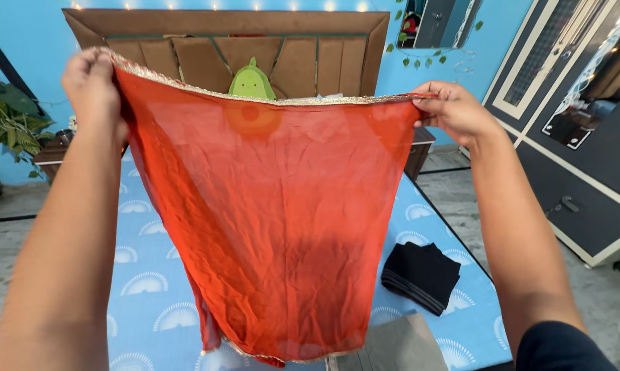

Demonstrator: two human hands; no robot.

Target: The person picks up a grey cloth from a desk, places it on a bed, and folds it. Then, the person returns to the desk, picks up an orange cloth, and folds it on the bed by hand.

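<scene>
While two hands — left, right — pinch one orange cloth, one black garment lies nearby.

The sheer orange cloth hangs stretched between left hand and right hand, screening the middle of the bed; open bedsheet lies at left; at right, folded black cloth and grey cloth occupy the surface; wardrobe bounds the floor passage.

Sheer orange cloth between left hand and right hand
</scene>
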